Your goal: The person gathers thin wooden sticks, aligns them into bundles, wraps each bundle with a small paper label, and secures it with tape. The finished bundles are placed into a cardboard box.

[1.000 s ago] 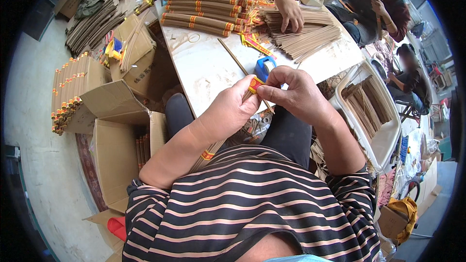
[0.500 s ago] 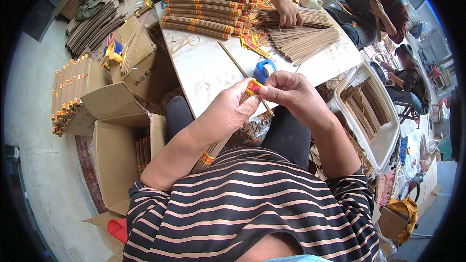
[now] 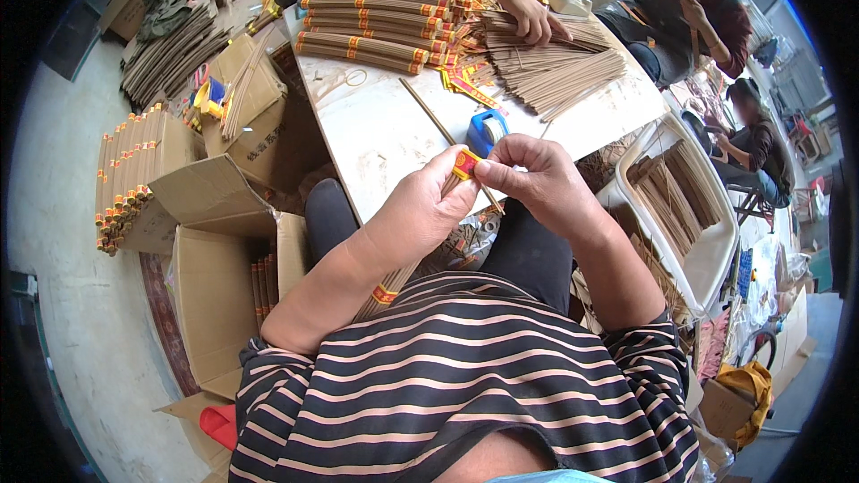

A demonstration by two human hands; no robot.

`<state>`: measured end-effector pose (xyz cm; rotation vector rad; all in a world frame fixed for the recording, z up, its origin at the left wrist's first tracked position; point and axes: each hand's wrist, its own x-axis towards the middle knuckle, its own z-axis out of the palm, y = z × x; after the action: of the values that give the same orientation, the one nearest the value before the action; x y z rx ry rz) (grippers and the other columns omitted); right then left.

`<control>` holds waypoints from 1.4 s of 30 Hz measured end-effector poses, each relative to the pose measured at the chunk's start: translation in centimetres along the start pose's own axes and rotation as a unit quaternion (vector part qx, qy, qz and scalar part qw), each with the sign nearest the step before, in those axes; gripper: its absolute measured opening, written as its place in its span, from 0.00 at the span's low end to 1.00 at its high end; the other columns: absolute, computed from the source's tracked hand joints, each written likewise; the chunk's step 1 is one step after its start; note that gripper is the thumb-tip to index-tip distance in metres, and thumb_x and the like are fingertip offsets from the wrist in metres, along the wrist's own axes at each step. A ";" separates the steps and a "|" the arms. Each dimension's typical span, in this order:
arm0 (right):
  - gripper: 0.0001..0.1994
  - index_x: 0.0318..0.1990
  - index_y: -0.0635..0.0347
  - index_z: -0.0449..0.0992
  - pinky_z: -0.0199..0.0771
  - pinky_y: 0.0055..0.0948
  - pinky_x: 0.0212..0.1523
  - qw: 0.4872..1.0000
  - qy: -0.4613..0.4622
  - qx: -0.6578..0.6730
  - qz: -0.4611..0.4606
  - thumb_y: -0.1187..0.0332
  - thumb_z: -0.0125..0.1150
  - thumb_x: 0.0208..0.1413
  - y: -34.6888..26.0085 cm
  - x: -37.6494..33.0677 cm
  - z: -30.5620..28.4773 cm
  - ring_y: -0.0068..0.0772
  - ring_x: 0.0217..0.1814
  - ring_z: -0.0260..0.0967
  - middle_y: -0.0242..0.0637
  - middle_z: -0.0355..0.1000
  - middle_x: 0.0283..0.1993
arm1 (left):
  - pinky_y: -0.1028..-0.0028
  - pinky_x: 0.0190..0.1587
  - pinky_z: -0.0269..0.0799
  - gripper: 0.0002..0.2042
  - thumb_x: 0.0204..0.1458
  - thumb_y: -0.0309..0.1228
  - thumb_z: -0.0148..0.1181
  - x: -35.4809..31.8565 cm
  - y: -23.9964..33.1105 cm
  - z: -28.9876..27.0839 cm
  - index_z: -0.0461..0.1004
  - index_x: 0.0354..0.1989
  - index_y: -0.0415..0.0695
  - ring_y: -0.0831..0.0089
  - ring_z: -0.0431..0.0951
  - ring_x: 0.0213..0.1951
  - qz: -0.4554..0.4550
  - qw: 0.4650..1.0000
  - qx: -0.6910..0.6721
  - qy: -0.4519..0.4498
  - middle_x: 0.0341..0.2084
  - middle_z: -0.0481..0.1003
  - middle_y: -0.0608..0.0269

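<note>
My left hand (image 3: 428,199) is closed round a bundle of thin brown incense sticks (image 3: 391,283), which slants back under the forearm toward my striped shirt. A red and yellow paper label (image 3: 464,164) wraps the bundle's upper end, and another band circles it lower down. With thumb and finger pinched, my right hand (image 3: 535,177) presses at the label's right edge; a strip of tape there, if any, is too small to make out. Just beyond both hands stands a blue tape dispenser (image 3: 488,131) on the white table (image 3: 376,139). A thin brass-coloured rod (image 3: 428,110) lies beside it.
Wrapped bundles (image 3: 367,31) are stacked at the table's far left. Across from me, a co-worker's hand (image 3: 535,22) rests on loose sticks (image 3: 564,76). An open carton (image 3: 215,286) stands at my left, a white bin (image 3: 693,259) of sticks at my right.
The co-worker's hand has shifted slightly right over the loose sticks. My hands keep nearly the same place, with the right fingertips moved a little left and down along the label.
</note>
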<state>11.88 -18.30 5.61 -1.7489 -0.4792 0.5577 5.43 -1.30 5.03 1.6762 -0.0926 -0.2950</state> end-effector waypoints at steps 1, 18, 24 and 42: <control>0.13 0.28 0.64 0.74 0.61 0.17 0.28 1.000 0.006 -0.029 -0.006 0.61 0.62 0.52 -0.2 -0.1 0.0 0.14 0.27 0.59 0.24 0.66 0.24 | 0.76 0.37 0.67 0.15 0.58 0.34 0.46 0.0 0.1 0.0 0.62 0.49 0.36 0.76 0.70 0.32 -0.003 1.000 0.003 -0.001 0.29 0.70 0.59; 0.19 0.25 0.64 0.73 0.62 0.26 0.19 0.979 0.038 -0.158 -0.124 0.53 0.63 0.47 -0.3 -1.1 -0.4 0.23 0.18 0.63 0.36 0.64 0.16 | 0.88 0.23 0.60 0.18 0.60 0.40 0.44 -1.1 0.7 0.5 0.64 0.49 0.37 0.89 0.63 0.22 -0.004 0.993 -0.114 -0.023 0.22 0.66 0.71; 0.18 0.23 0.62 0.73 0.65 0.31 0.23 0.955 0.047 -0.229 -0.182 0.53 0.63 0.45 -0.6 -1.0 -0.5 0.35 0.22 0.66 0.40 0.67 0.18 | 0.89 0.19 0.58 0.19 0.61 0.43 0.40 -1.0 0.2 0.9 0.67 0.46 0.39 0.88 0.62 0.18 -0.013 0.987 -0.158 -0.007 0.20 0.65 0.70; 0.17 0.25 0.62 0.76 0.67 0.28 0.28 0.949 0.086 -0.191 -0.236 0.54 0.66 0.43 0.3 -0.6 -0.4 0.33 0.28 0.67 0.38 0.68 0.23 | 0.89 0.18 0.57 0.18 0.61 0.42 0.40 -1.2 1.0 0.6 0.65 0.47 0.38 0.88 0.62 0.17 -0.023 0.979 -0.204 -0.011 0.19 0.66 0.70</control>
<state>11.62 -19.04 5.46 -1.9335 -0.8940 -0.0339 4.25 -1.78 6.15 1.2693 -0.0074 -0.3415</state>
